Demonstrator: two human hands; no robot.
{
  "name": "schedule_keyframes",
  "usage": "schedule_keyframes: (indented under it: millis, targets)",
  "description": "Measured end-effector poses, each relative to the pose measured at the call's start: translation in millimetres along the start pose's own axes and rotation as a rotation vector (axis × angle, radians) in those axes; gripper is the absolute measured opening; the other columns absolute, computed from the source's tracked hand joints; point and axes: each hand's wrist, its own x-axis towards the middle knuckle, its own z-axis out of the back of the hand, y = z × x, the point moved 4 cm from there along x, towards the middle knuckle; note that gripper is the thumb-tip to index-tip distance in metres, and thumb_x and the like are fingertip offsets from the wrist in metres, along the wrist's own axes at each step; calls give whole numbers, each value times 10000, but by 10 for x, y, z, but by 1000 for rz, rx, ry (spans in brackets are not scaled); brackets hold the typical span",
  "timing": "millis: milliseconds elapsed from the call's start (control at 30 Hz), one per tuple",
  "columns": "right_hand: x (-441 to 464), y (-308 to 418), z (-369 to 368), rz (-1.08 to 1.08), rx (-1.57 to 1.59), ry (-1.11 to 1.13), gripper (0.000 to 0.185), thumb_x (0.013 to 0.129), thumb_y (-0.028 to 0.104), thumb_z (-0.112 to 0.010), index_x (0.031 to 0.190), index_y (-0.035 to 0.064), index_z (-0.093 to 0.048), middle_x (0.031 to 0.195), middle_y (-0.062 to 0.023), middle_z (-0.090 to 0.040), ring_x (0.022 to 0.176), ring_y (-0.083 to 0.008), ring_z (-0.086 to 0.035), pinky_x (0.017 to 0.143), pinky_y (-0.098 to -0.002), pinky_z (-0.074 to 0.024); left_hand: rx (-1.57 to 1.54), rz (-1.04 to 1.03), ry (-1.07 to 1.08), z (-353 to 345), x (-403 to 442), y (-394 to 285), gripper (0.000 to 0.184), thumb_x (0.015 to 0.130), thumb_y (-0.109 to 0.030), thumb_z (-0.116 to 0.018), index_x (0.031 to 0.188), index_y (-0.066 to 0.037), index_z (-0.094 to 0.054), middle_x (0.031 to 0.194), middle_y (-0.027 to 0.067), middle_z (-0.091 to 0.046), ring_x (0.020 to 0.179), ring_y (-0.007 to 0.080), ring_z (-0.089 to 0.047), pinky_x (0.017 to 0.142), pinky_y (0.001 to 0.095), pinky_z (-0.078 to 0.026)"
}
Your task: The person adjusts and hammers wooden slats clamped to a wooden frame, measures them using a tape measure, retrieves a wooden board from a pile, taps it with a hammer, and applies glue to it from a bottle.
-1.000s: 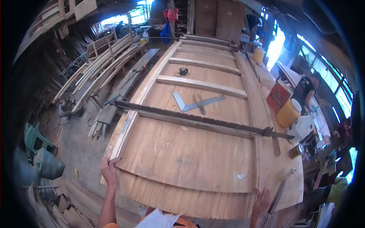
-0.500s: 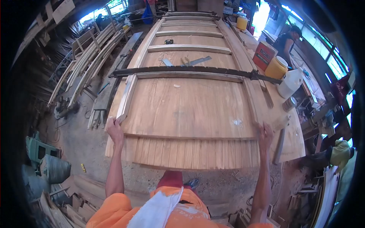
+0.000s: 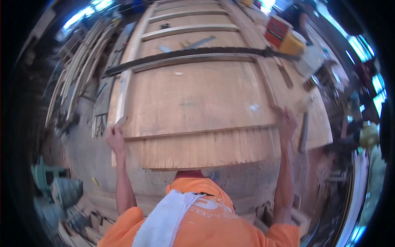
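A long wooden frame with rails and crosspieces, like a ladder, lies over broad boards. My left hand (image 3: 115, 138) is closed at the near end of its left rail (image 3: 124, 99). At the opposite side, my right hand (image 3: 288, 123) grips the near end of the right rail (image 3: 265, 84); blur hides its fingertips. Between the hands is a wide wooden panel (image 3: 193, 103), and a lower slatted board (image 3: 205, 149) sticks out beneath its front edge. A dark bar clamp (image 3: 185, 57) spans the frame beside a crosspiece (image 3: 193, 62).
On the right side stand a red box (image 3: 276, 31), a yellow container (image 3: 293, 42), a white jug (image 3: 309, 61) and a can (image 3: 310, 83). Metal squares (image 3: 200, 42) lie beyond the clamp. Long timber strips (image 3: 84, 61) are stacked left. Another person (image 3: 297, 16) is at the far right.
The view has tipped downward and turned slightly, so the frame and clamp sit higher in it. Both hands stay at the rail ends. More of the orange shirt shows.
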Motion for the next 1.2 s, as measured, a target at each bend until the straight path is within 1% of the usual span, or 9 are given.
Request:
schedule_keyframes:
  millis: [67, 133, 567, 733, 867, 1033, 1133, 1167, 1200]
  targets:
    - [4, 200, 52, -55, 54, 44, 300, 1028, 163, -690, 1211, -69, -740, 1114, -213, -768, 1048, -272, -715, 947, -369, -530, 14, 40, 41, -189, 69, -55, 59, 952, -43, -698, 971, 8, -720, 827, 111, -701, 765, 226, -660, 726, 357, -526]
    - [-24, -182, 15, 44, -66, 95, 314, 1038, 168, -675, 1230, -74, -735, 1158, -216, -765, 1089, -286, -711, 983, -377, -523, 133, -208, -106, -103, 172, 29, 97, 945, -54, -717, 1010, 16, -733, 890, 134, -711, 797, 235, -670, 740, 360, -533]
    - [340, -293, -331, -76, 12, 216, 331, 1059, 50, -596, 1361, -64, -672, 1221, -145, -758, 1144, -208, -680, 1035, -332, -509, 29, -93, -86, -438, 520, 44, 137, 927, -83, -739, 929, 54, -732, 839, 181, -724, 745, 269, -671, 698, 409, -511]
    - [194, -487, 58, -79, 133, 349, 451, 1047, 10, -429, 1462, -64, -590, 1420, -193, -658, 1328, -281, -622, 1149, -375, -477, 72, -83, 190, -227, 618, 121, 197, 909, -109, -739, 1007, 62, -750, 885, 217, -737, 815, 283, -702, 731, 427, -521]
    - [-475, 1333, 71, -74, 290, 187, 392, 1075, 114, -536, 1421, -62, -590, 1301, -156, -671, 1159, -228, -649, 1019, -349, -521, -194, -170, -48, 717, 673, 285, 230, 948, -75, -706, 1139, 49, -736, 1014, 217, -759, 929, 267, -731, 836, 394, -565]
    - [-1844, 2825, -1132, -195, 630, 483, 153, 1068, 130, -635, 976, 15, -674, 850, -54, -640, 764, -116, -589, 709, -288, -528, -92, 198, -270, 2070, 416, 2025, 263, 1007, -116, -669, 1216, 38, -717, 1091, 158, -780, 1008, 224, -738, 891, 393, -572]
    - [-2788, 4292, -1979, -199, 719, 908, 269, 1088, 197, -601, 968, -11, -722, 828, -59, -675, 663, -128, -619, 582, -289, -524, 47, 527, 12, 2551, -407, 4043, 397, 1031, -333, -656, 1185, 26, -726, 1065, 178, -780, 976, 238, -737, 865, 391, -566]
    - [-3053, 4645, -2284, 127, 605, 948, 287, 1097, 221, -582, 984, 4, -732, 819, -58, -682, 638, -134, -649, 609, -286, -543, 92, 467, 58, 2591, -1061, 5197, 400, 1030, -351, -648, 1118, 32, -725, 1002, 189, -768, 896, 239, -721, 803, 422, -557]
    - [-3298, 5278, -2435, -127, 589, 1263, 284, 1105, 208, -560, 1009, 13, -743, 828, -65, -689, 690, -140, -692, 647, -286, -558, 351, 585, 403, 2848, -1608, 5527, 395, 1026, -357, -645, 1043, 29, -729, 956, 190, -751, 858, 241, -701, 764, 460, -551]
